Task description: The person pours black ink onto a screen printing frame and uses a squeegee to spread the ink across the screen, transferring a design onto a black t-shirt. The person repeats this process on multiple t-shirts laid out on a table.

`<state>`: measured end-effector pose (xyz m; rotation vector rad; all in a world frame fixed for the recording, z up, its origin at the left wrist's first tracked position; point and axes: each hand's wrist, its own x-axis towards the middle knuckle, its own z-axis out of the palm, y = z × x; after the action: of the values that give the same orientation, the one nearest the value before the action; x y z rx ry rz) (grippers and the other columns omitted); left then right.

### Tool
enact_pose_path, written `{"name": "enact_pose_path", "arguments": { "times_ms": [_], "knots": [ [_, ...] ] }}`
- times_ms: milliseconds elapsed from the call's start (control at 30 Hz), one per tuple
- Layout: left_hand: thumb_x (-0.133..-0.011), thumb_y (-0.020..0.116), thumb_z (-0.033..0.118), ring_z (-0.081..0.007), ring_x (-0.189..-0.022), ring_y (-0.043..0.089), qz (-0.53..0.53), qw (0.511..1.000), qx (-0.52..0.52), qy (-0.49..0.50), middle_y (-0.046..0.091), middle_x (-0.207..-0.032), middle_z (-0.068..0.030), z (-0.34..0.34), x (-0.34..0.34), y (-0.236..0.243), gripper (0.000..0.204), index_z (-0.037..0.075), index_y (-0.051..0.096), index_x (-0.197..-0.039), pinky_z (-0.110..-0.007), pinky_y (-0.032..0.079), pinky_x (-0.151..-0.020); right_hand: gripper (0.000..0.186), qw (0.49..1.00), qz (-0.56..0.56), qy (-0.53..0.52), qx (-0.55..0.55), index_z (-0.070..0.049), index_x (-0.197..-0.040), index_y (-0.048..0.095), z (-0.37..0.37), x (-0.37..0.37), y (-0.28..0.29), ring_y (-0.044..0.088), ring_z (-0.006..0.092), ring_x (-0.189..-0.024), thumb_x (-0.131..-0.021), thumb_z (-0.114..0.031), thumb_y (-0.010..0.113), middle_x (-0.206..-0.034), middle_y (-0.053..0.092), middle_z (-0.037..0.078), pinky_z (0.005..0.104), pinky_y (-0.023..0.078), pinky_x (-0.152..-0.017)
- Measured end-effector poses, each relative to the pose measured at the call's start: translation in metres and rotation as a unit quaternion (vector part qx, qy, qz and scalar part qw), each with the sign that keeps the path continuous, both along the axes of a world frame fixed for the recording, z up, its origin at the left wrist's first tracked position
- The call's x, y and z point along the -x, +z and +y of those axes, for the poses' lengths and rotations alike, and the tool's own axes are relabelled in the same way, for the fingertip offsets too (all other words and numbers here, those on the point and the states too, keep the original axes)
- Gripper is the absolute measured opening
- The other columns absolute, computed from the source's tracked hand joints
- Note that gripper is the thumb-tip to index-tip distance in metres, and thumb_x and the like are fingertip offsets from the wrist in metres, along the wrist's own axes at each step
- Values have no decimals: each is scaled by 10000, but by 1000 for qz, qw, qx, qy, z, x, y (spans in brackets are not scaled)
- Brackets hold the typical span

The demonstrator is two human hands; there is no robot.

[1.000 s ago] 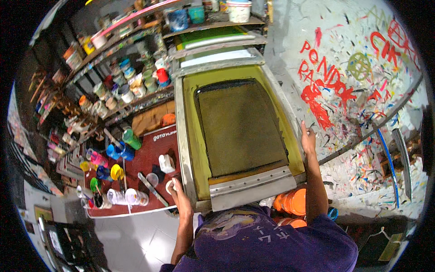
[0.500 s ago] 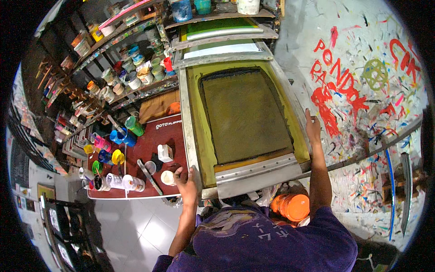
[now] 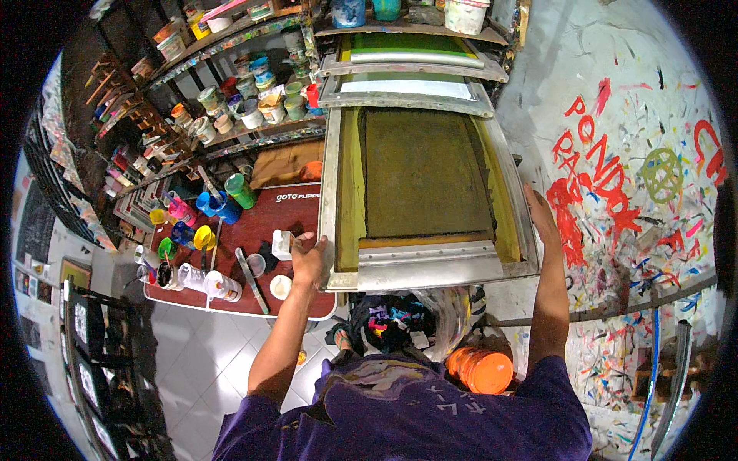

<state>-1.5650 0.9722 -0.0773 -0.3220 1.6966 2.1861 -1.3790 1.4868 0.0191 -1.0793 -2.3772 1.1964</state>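
A large screen-printing frame (image 3: 332,192) with metal rails lies in front of me. Its mesh is yellow-green at the sides, with a dark olive rectangle (image 3: 427,177) edged in black. Across its near end sits a metal strip with rivets (image 3: 430,257). My left hand (image 3: 309,260) is closed on the near left corner of the frame, its fingertips partly hidden. Against the right rail, my right hand (image 3: 544,219) grips from the side, with its fingers pointing away from me. Close to my left hand stand a small white box-shaped container (image 3: 282,244) and a round white tub (image 3: 280,287).
A red table (image 3: 257,215) on the left carries paint cups, bottles and a spatula (image 3: 252,280). Two more frames (image 3: 407,91) overlap at the far end. Paint-filled shelves (image 3: 223,54) stand behind. Below are an orange bucket (image 3: 480,370) and dark cloth (image 3: 396,319). A paint-spattered wall (image 3: 615,100) rises right.
The screen-printing frame has shifted away from me, its far end now under the neighbouring frame. Both hands moved along with it, and cloth below came into sight. My view has shifted slightly.
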Motion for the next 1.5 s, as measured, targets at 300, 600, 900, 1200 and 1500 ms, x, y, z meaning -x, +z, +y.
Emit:
{"name": "enact_pose_path", "arguments": {
  "times_ms": [300,600,900,1200,1500],
  "knots": [
    [-913,739,26,-161,-753,613,-23,1000,8,15,638,-929,-92,6,45,-5,359,69,490,-1168,-312,502,-605,691,993,-100,-41,-40,-18,-1499,464,-61,-64,11,583,284,-1268,-1013,-498,568,-1384,598,223,357,429,-1069],
    [-883,744,-18,-154,-757,627,-13,996,-80,-22,650,-888,-79,24,123,-31,309,43,530,-1098,-305,525,-626,515,955,153,-76,-242,29,-1304,622,-74,-28,-32,658,360,-1143,-994,-382,631,-1237,682,227,432,494,-989],
    [-862,722,-31,-128,-746,574,73,996,-52,-21,630,-874,-30,88,211,-63,182,50,578,-939,-300,496,-653,497,950,160,-91,-253,40,-1251,639,-20,52,-41,654,325,-1106,-1034,-402,570,-1191,691,210,412,497,-966],
    [-1034,516,356,-259,-791,619,10,981,77,-176,699,-1008,-96,124,361,-131,342,67,680,-1114,-450,529,-667,493,914,219,-147,-308,52,-1326,572,-13,74,-57,600,351,-1124,-1047,-355,560,-1285,587,241,417,465,-997],
    [-943,711,167,-304,-955,695,-95,974,-146,-144,710,-1162,-123,165,402,-94,255,67,677,-1176,-477,600,-870,559,953,-67,-226,-191,72,-1297,574,-175,-143,-231,560,410,-1156,-1012,-408,601,-1261,571,313,458,441,-989]
  ]
}}
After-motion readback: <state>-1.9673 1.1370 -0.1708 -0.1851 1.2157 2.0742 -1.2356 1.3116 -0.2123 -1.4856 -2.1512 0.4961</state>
